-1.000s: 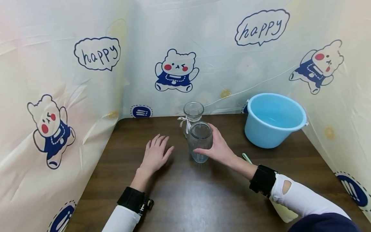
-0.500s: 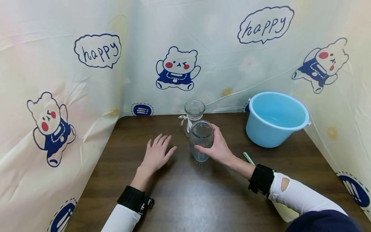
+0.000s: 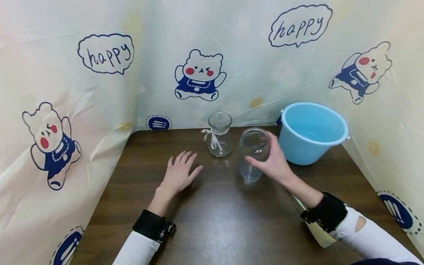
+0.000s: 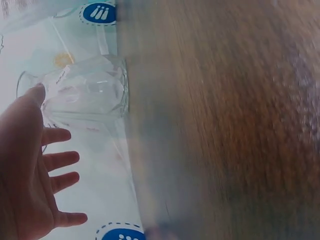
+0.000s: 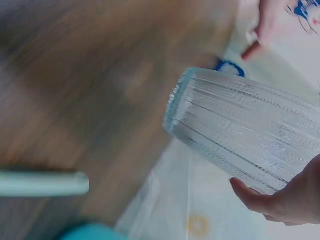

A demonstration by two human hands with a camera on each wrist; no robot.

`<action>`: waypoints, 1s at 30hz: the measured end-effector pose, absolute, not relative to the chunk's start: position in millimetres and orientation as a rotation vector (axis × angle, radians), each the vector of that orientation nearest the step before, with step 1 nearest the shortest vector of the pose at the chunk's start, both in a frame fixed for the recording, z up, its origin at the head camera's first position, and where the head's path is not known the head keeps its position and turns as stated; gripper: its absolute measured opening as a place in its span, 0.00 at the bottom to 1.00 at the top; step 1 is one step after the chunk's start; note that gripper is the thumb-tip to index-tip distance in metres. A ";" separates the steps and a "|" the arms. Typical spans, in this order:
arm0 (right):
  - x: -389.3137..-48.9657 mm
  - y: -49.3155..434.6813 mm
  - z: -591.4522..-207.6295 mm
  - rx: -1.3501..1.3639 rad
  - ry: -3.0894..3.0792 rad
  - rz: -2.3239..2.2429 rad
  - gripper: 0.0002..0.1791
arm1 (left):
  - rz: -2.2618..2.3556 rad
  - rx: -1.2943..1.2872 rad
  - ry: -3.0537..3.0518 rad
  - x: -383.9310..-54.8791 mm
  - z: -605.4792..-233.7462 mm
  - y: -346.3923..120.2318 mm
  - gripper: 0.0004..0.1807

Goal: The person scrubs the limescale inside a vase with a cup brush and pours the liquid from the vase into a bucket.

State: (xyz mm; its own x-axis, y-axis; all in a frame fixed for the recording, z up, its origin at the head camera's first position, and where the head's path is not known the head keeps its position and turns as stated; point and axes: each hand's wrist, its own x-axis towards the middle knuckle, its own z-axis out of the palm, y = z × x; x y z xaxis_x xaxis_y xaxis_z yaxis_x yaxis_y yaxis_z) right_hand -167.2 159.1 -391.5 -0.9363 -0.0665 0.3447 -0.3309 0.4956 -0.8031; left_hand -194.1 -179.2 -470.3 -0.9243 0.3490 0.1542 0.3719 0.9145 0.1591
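A tall, ribbed clear glass vase [image 3: 254, 156] is upright in my right hand [image 3: 275, 158]. My thumb lies across its near side and the fingers go round its far right side, partly hidden behind it. The right wrist view shows the ribbed vase [image 5: 240, 130] tilted across the picture, its thick base close over the table. My left hand [image 3: 180, 173] is over the table at left, fingers spread, holding nothing. Just beyond it stands a shorter clear glass vase [image 3: 221, 143] with a white ribbon bow at its neck.
A light blue bucket [image 3: 306, 151] stands at the back right, close to my right hand. Under my right forearm lies a pale green object [image 3: 319, 230] with a slim handle [image 5: 45, 183], partly hidden. A printed curtain [image 3: 159, 84] borders the brown table [image 3: 212, 221].
My right hand has carried the ribbed vase to the right, away from the ribboned vase, which now shows fully. The left hand stays about where it was.
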 end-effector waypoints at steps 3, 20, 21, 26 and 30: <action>-156.9 186.1 -375.8 0.278 -2.509 1.354 0.53 | -0.287 -0.569 -2.955 -194.6 -469.9 -178.2 0.42; -102.7 336.3 -316.6 -0.247 -2.584 1.064 0.55 | -0.332 -0.584 -3.014 -199.8 -458.2 -173.6 0.42; -103.0 342.8 -313.8 -0.273 -2.574 1.052 0.55 | -0.336 -0.584 -3.020 -199.9 -457.9 -173.3 0.42; -109.1 372.6 -297.9 -0.399 -2.520 0.916 0.54 | -0.326 -0.606 -3.052 -199.2 -460.2 -171.9 0.41; -120.6 389.9 -284.6 -0.460 -2.455 0.803 0.53 | -0.312 -0.617 -3.057 -198.9 -462.7 -171.3 0.40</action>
State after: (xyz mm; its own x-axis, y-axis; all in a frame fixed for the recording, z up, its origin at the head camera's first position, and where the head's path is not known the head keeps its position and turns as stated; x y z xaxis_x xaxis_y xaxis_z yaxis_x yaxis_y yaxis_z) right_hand -120.6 389.9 -284.6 -0.8112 0.4583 0.3632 0.1552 0.7676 -0.6219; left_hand -198.9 -171.3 -462.7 -0.9226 0.3830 0.0462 0.3845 0.9028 0.1924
